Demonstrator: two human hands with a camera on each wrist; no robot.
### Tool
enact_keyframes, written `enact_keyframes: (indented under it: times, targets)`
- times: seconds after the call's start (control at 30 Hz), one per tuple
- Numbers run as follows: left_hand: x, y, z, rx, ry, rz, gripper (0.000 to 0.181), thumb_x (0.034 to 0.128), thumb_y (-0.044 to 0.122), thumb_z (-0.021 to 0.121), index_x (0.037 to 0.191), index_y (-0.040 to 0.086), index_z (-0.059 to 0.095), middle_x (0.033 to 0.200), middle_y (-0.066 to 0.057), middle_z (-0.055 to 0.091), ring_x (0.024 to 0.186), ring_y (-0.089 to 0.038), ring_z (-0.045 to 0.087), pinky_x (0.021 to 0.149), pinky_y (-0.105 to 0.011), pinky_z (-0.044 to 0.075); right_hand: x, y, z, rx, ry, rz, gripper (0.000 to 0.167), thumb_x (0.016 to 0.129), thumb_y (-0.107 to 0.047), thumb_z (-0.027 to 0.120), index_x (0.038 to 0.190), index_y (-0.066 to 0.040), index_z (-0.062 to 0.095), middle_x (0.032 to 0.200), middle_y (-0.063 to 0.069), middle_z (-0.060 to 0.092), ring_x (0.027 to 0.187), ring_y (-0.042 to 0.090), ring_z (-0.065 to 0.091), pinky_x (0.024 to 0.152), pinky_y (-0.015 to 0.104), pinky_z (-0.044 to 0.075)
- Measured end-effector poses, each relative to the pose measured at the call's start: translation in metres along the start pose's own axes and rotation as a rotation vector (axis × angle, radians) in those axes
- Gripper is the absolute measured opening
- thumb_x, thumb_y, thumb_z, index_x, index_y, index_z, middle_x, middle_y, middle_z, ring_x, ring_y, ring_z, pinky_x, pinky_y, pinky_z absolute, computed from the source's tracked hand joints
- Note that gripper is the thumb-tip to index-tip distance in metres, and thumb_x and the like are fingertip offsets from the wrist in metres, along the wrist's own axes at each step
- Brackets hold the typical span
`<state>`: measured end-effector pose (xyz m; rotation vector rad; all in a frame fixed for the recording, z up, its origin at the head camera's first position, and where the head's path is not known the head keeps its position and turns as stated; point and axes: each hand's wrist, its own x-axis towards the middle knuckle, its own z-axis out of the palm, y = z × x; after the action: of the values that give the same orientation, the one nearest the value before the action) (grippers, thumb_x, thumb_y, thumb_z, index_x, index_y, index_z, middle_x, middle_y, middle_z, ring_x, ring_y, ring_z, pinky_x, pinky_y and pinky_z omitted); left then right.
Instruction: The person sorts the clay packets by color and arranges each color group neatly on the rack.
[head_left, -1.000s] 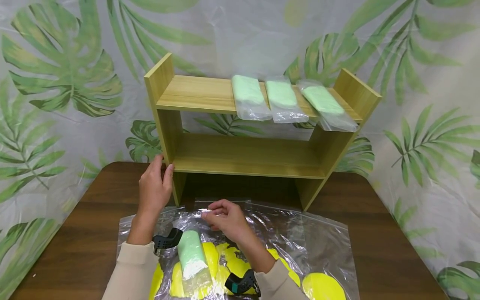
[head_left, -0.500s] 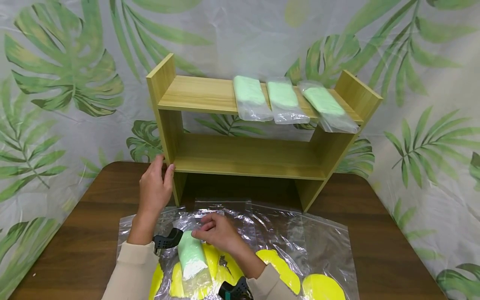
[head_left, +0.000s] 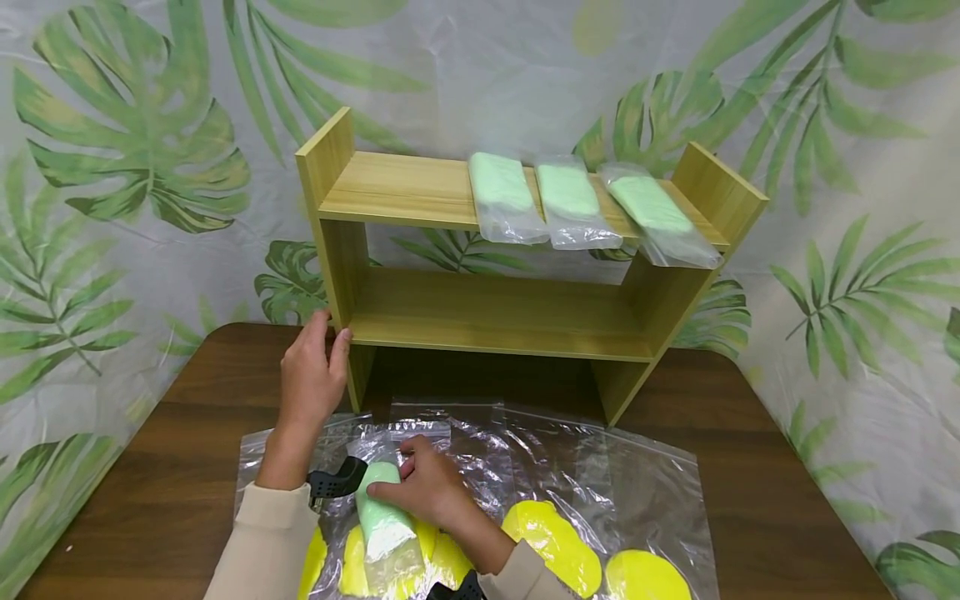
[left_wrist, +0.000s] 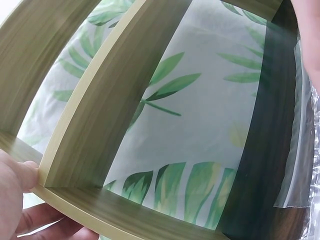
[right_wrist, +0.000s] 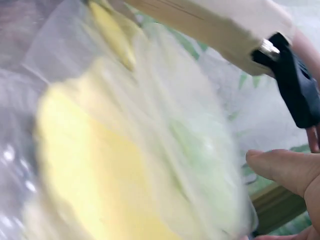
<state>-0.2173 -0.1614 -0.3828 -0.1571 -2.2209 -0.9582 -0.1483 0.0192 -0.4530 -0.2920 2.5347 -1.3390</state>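
My left hand [head_left: 311,379] grips the left side panel of a small wooden shelf [head_left: 495,343]. In the left wrist view its thumb [left_wrist: 22,172] lies on the panel's front edge and the fingers reach round behind. My right hand [head_left: 427,483] is at the upper right of a light-green packet [head_left: 386,517] in a clear bag, its thumb over the packet's edge. The right wrist view is blurred; there the thumb [right_wrist: 280,167] is straight beside the green packet [right_wrist: 200,145]. This packet lies on clear zip bags holding flat yellow pieces [head_left: 558,542].
On the top shelf lie three similar green packets [head_left: 501,187], their clear ends hanging over the front edge. Clear zip bags [head_left: 652,483] spread across the front of the dark wooden table [head_left: 142,500]. A leaf-patterned cloth [head_left: 135,108] hangs behind.
My right hand has moved left and down, from above the clear bags to the light-green packet's upper right. The left hand stays on the shelf panel.
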Motion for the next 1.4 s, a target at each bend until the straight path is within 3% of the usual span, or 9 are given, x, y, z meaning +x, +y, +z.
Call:
enact_keyframes:
  times: [0.13,0.3,0.43,0.57,0.83,0.93,1.13,1.4]
  targets:
    - [0.001,0.0,0.0,0.0,0.005,0.005,0.029,0.0987,0.016,0.056,0.119,-0.004,0.053,0.102,-0.023,0.063,0.084,-0.039,0.061,0.07,-0.052,0.045,-0.003,-0.004,0.011,-0.108,0.046,-0.013,0.09,0.064,-0.048,0.085,0.134,-0.006,0.048,0.092,0.0,0.061,0.08,0.016,0.057,0.067,0.032,0.047]
    - [0.001,0.0,0.001,0.007,0.007,0.007,0.029,0.0989,0.017,0.055,0.119,-0.004,0.053,0.101,-0.023,0.062,0.083,-0.04,0.061,0.07,-0.053,0.045,-0.005,-0.009,0.023,-0.265,0.072,0.011,0.107,0.058,-0.06,0.084,0.142,-0.01,0.041,0.127,0.01,0.057,0.115,0.033,0.053,0.088,0.046,0.048]
    - [0.001,0.0,0.001,0.011,0.003,0.003,0.03,0.099,0.018,0.055,0.12,-0.004,0.053,0.102,-0.023,0.062,0.083,-0.04,0.061,0.069,-0.053,0.045,-0.005,-0.011,0.024,-0.274,0.055,0.035,0.108,0.058,-0.059,0.084,0.145,-0.012,0.038,0.136,0.011,0.051,0.121,0.035,0.049,0.091,0.05,0.046]
    - [0.0,0.0,0.0,0.01,-0.004,-0.005,0.031,0.0994,0.019,0.055,0.12,-0.004,0.052,0.101,-0.023,0.062,0.082,-0.039,0.06,0.068,-0.052,0.044,-0.005,-0.012,0.019,-0.222,0.05,0.045,0.105,0.059,-0.05,0.087,0.144,-0.011,0.039,0.133,0.012,0.053,0.117,0.034,0.052,0.09,0.05,0.047]
    - [0.0,-0.001,0.001,0.012,0.0,-0.002,0.03,0.0994,0.018,0.055,0.12,-0.004,0.052,0.099,-0.022,0.062,0.077,-0.037,0.059,0.066,-0.05,0.044,-0.001,-0.009,0.005,-0.106,0.084,0.009,0.099,0.059,-0.02,0.088,0.143,-0.005,0.036,0.113,0.014,0.059,0.085,0.023,0.056,0.068,0.038,0.049]
    - [0.0,-0.001,0.001,0.011,0.004,0.003,0.03,0.0992,0.018,0.055,0.12,-0.004,0.053,0.099,-0.022,0.062,0.077,-0.037,0.06,0.066,-0.051,0.044,0.002,-0.007,-0.002,-0.081,0.111,0.021,0.097,0.06,-0.016,0.088,0.141,-0.003,0.037,0.106,0.016,0.06,0.081,0.025,0.057,0.066,0.037,0.05]
    - [0.0,-0.001,0.001,0.007,0.007,0.004,0.03,0.099,0.018,0.055,0.119,-0.003,0.053,0.1,-0.022,0.063,0.078,-0.038,0.06,0.066,-0.051,0.044,0.006,0.001,-0.017,-0.015,0.123,0.024,0.073,0.062,-0.016,0.089,0.123,0.001,0.052,0.091,0.012,0.06,0.077,0.024,0.058,0.059,0.034,0.051]
    - [0.0,-0.001,0.001,0.013,0.006,0.004,0.029,0.0987,0.018,0.056,0.118,-0.003,0.053,0.097,-0.022,0.062,0.077,-0.038,0.059,0.066,-0.051,0.043,0.008,0.009,-0.034,0.185,0.043,0.039,0.053,0.08,-0.014,0.076,0.125,-0.004,0.051,0.085,0.013,0.062,0.066,0.022,0.062,0.054,0.036,0.052]
